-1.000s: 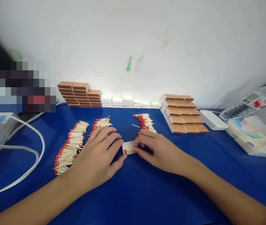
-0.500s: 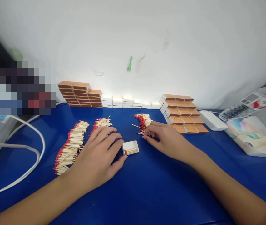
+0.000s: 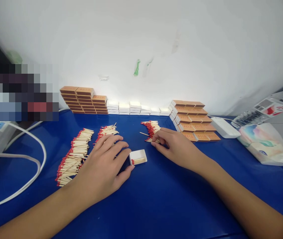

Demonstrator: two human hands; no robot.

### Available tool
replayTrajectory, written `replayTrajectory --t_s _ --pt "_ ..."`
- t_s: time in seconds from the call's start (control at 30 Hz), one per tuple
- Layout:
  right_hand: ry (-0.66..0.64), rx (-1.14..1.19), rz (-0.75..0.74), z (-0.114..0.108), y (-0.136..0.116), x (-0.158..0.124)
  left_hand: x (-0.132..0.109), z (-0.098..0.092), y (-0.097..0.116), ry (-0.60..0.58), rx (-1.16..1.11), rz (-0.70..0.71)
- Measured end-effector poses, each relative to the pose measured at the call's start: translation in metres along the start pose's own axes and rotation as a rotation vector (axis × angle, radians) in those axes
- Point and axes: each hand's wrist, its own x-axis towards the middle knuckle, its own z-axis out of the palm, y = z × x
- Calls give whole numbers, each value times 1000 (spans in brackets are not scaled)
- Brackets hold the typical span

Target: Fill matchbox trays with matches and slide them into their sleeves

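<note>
A small white matchbox tray (image 3: 139,154) lies on the blue table, with a few red-tipped matches (image 3: 138,161) along its near side. My left hand (image 3: 106,166) holds the tray's left end between thumb and index finger, the other fingers spread. At the near edge of a match pile (image 3: 151,127), my right hand (image 3: 172,146) is closed in a pinch on matches; how many is hidden by the fingers. Left of the tray lie another small match pile (image 3: 105,131) and a long row of matches (image 3: 74,156), both partly behind my left hand.
Brown matchboxes are stacked at back left (image 3: 84,99) and back right (image 3: 192,121). White trays (image 3: 124,109) line the wall between them. White cables (image 3: 40,166) curve at the left. A white adapter (image 3: 225,127) and a tissue pack (image 3: 266,142) sit at the right.
The whole view has shifted slightly left. Both hands keep nearly the same places, the left at the tray and the right at the match pile.
</note>
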Motion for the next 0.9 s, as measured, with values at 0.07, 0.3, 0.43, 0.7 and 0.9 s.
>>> replayTrajectory --t_s 0.07,0.3,0.43,0.7,0.9 --pt "-2 -4 -4 0 0 0 0 0 0 0 -4 0" --pt "-22 8 6 -1 -2 1 1 -2 2 -9 3 3" --pt "-20 -8 25 -2 -1 1 1 -1 1 -1 6 0" --pt "-27 12 -7 3 2 1 0 -1 1 -8 4 -2" --pt "-42 46 -6 0 2 0 1 -1 1 -16 -2 -4"
